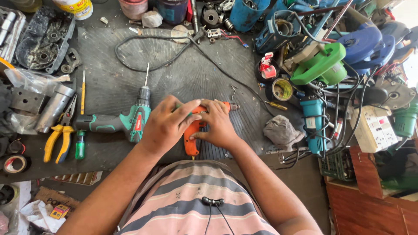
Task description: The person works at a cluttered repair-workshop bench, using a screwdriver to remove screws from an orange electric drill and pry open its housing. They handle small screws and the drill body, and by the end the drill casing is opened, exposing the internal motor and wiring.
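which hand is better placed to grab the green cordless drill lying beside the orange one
Left, probably: the left hand rests on the orange drill right next to the green cordless drill; the right hand sits farther away.

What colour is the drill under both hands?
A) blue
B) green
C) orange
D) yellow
C: the orange drill lies on the mat with the left hand and right hand on it; the green drill lies untouched beside it.

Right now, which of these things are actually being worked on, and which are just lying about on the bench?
In hand:
left hand
right hand
orange plastic power drill

Lying about:
green cordless drill with a long bit
yellow-handled pliers
grey crumpled rag
green-handled screwdriver
white socket strip
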